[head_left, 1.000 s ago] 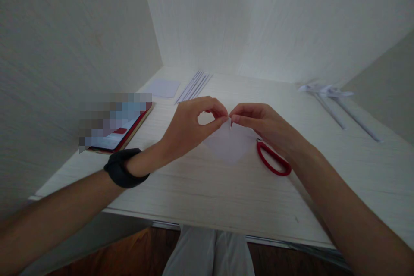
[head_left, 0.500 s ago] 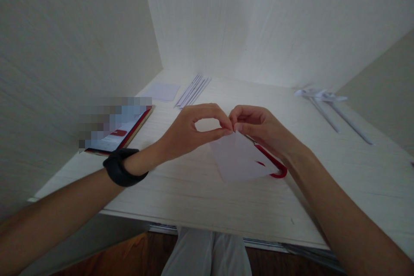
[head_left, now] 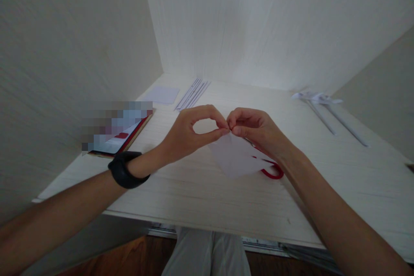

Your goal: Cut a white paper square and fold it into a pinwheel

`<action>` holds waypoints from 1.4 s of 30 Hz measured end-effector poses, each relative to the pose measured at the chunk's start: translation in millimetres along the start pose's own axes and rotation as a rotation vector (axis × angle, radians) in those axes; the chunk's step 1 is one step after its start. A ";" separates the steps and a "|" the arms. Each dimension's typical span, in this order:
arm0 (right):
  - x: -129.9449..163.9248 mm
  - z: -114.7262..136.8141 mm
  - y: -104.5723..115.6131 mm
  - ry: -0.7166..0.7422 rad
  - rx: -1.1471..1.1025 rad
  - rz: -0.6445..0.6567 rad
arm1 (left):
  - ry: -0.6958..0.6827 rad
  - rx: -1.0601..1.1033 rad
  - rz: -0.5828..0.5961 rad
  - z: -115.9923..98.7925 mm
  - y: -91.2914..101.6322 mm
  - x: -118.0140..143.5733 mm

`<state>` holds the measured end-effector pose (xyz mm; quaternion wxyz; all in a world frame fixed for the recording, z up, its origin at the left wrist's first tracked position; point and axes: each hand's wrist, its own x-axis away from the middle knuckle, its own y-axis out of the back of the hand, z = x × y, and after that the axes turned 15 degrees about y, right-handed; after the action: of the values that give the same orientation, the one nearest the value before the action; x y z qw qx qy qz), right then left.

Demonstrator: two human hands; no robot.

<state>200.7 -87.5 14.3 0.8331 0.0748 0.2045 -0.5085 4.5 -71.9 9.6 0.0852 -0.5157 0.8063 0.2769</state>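
A white sheet of paper (head_left: pixel 234 159) hangs from my fingertips over the table. My left hand (head_left: pixel 197 131) pinches its upper corner between thumb and forefinger, the two forming a rounded gap. Pressed close beside it, my right hand (head_left: pixel 250 125) grips the same corner with its thumb and curled fingers. The fingertips of both hands meet there and hide the exact fold. Behind the paper and under my right hand lie red-handled scissors (head_left: pixel 273 172), partly covered by the sheet.
At the left stands a tablet (head_left: pixel 119 133), part of it blurred out. Farther back are a flat white paper square (head_left: pixel 162 94) and several thin white paper strips (head_left: pixel 193 94). Two paper pinwheels (head_left: pixel 318 98) with white stick handles lie at the back right, near the wall.
Both hands have shifted very slightly left with the paper. The sheet's lower edge has swung and its angle changed, uncovering a different part of the scissors' handles.
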 end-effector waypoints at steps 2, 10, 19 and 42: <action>-0.7 -0.7 -0.2 0.020 0.020 -0.001 | 0.002 0.001 -0.020 -0.6 -0.5 0.5; -0.6 -4.9 -1.7 0.119 -0.010 -0.010 | -0.031 0.018 -0.039 -3.0 -2.2 2.4; -2.2 -3.1 1.1 0.138 -0.054 0.058 | -0.103 -0.023 -0.027 -7.9 -1.3 0.9; 2.1 -7.5 -12.9 0.523 0.446 -0.180 | -0.162 -0.013 -0.210 -3.8 -5.6 1.2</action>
<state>188.2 -92.8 7.7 0.6675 0.3643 0.3005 -0.5757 9.5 -76.7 10.3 0.1753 -0.5735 0.7367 0.3124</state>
